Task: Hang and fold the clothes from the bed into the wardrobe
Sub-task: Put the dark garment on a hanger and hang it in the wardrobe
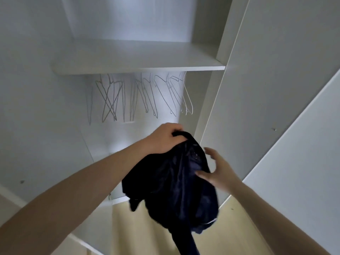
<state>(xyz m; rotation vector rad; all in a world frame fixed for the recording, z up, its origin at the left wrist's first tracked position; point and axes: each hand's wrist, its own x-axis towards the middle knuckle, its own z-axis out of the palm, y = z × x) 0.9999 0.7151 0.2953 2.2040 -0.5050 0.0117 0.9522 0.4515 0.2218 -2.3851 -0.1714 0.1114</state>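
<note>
The left hand [163, 139] grips the top of a dark navy cloth garment [176, 181] before the white wardrobe [138, 68]. The right hand [217, 170], fingers spread, touches it. Next, I think, a thin wire hanger [165, 92] is needed.

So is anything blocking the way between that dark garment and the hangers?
Nothing visible does. The dark garment, gripped by the left hand, hangs before the open wardrobe, with bare space up to the wire hangers under the shelf.
</note>
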